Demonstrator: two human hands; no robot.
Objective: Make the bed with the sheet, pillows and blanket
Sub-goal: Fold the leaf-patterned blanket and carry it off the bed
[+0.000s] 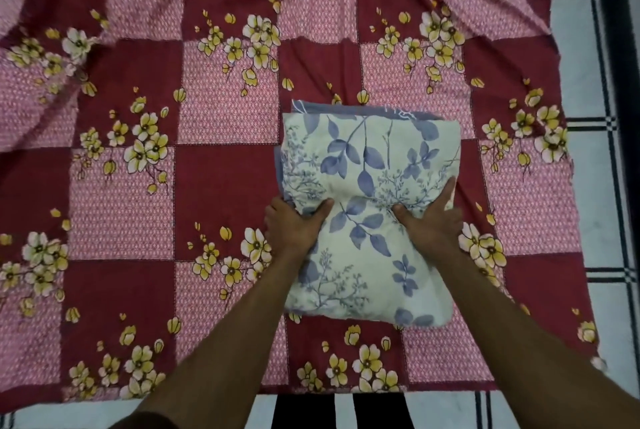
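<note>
A folded cream blanket point(370, 165) with blue leaf prints lies on the bed, right of the middle. A maroon and pink checked sheet point(221, 186) with yellow flowers covers the bed beneath it. My left hand point(294, 224) grips the blanket's left edge, thumb on top and fingers curled under the side. My right hand point(433, 217) holds the right edge, thumb pressing into the top, fingers reaching along the side. No pillow is in view.
The sheet is rumpled at the far left point(45, 58) and along the top. White tiled floor with dark lines point(602, 137) runs along the right side and the near edge of the bed.
</note>
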